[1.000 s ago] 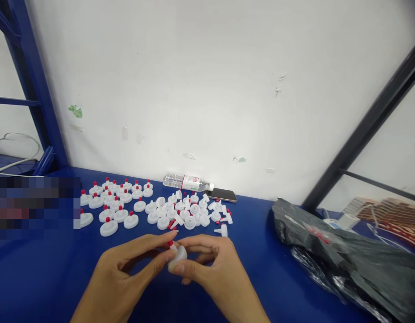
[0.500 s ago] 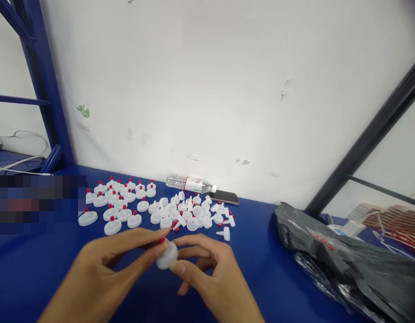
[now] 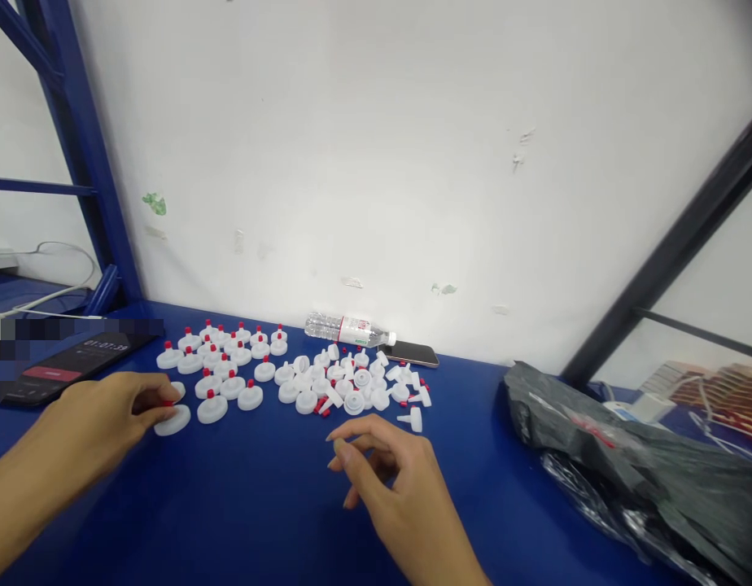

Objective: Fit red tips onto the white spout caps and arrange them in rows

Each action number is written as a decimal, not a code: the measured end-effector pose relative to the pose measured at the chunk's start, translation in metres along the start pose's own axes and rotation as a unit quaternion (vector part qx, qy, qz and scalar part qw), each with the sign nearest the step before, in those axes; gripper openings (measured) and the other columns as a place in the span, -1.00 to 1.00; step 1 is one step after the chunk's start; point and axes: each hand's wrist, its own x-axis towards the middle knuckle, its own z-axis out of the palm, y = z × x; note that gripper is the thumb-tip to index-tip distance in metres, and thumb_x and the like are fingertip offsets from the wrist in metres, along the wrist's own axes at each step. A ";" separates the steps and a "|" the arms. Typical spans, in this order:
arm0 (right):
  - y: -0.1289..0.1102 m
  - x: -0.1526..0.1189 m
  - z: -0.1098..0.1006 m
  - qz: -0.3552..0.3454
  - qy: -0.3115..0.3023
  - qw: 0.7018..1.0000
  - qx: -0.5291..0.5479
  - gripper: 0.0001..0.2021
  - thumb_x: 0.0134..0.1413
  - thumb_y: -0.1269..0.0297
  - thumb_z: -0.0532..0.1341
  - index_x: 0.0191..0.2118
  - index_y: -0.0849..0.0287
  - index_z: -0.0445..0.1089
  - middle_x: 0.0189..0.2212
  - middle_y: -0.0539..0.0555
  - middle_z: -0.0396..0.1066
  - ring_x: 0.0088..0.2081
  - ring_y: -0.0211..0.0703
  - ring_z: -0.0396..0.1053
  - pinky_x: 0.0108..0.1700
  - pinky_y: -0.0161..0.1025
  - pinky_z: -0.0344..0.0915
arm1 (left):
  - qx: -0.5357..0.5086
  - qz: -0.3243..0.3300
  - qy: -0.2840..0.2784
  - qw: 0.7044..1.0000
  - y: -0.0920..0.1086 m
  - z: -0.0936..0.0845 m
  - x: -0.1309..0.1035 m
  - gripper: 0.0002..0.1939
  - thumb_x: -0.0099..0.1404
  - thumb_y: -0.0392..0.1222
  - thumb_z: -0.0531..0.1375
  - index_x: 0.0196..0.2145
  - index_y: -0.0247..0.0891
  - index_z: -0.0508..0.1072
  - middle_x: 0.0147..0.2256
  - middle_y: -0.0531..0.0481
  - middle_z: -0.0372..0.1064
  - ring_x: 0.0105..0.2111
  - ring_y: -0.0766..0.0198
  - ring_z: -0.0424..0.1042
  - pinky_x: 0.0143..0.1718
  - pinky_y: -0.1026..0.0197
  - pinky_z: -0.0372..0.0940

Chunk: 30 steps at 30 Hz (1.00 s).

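Note:
My left hand [image 3: 116, 407] pinches the red tip of a white nozzle cap [image 3: 173, 422] at the near left of a group. The cap's round base is down at the blue table. Several like it, such as this red-tipped cap [image 3: 212, 409], stand upright beside and behind it. My right hand [image 3: 391, 480] hovers over the table, fingers curled but apart, with nothing in it. Beyond it lies a heap of white nozzle caps [image 3: 355, 402] without red tips, pointing every way. Small red tips [image 3: 322, 407] are scattered among them.
A clear plastic bottle [image 3: 351, 330] lies by the wall, next to a dark phone [image 3: 411, 353]. Another phone [image 3: 76, 362] showing a timer rests at the left. A grey plastic bag [image 3: 632, 464] covers the right side. Blue frame posts [image 3: 89, 146] rise at the left.
My left hand has carried the red-tipped cap from in front of me to the group at left. My right hand has let go of it and stayed near the middle.

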 end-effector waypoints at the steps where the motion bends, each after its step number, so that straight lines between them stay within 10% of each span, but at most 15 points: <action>1: 0.000 0.000 0.000 0.001 0.001 1.000 -0.005 -0.81 0.30 0.19 0.21 -0.14 0.10 0.55 -0.37 -0.03 0.59 -0.51 -0.30 0.50 -0.47 -0.42 0.28 | 0.020 0.016 -0.026 0.999 0.001 0.000 0.001 -0.80 0.15 -0.09 0.24 -0.47 -0.23 0.62 -0.51 0.15 0.58 -0.36 0.08 0.56 -0.32 0.28 0.20; 7: 0.006 0.000 -0.001 -0.019 0.078 0.986 -0.147 -0.81 0.35 0.21 0.15 -0.17 0.03 0.53 -0.36 -0.05 0.56 -0.46 -0.23 0.47 -0.41 -0.33 0.26 | 0.103 -0.006 -0.062 0.993 -0.009 0.004 0.011 -0.63 0.25 0.05 0.13 -0.33 -0.23 0.64 -0.37 0.14 0.65 -0.22 0.04 0.60 -0.31 0.27 0.23; 17: 0.039 0.008 -0.047 0.004 0.171 0.858 -0.484 -0.68 0.33 0.27 0.22 0.15 0.07 0.45 -0.01 0.16 0.46 0.00 0.10 0.45 -0.15 -0.14 0.38 | 0.103 -0.034 -0.121 0.987 -0.008 0.002 0.014 -0.60 0.30 0.03 0.08 -0.22 -0.26 0.63 -0.20 -0.04 0.67 -0.14 -0.04 0.58 -0.24 0.20 0.24; 30: 0.032 0.007 -0.058 0.115 0.098 0.874 -0.461 -0.83 0.33 0.29 0.22 -0.02 0.04 0.48 -0.11 0.07 0.57 -0.07 0.08 0.54 -0.16 -0.16 0.28 | 0.082 -0.049 -0.104 0.990 -0.006 0.010 0.011 -0.72 0.25 -0.03 0.12 -0.27 -0.21 0.56 -0.31 0.01 0.65 -0.26 0.06 0.56 -0.27 0.21 0.21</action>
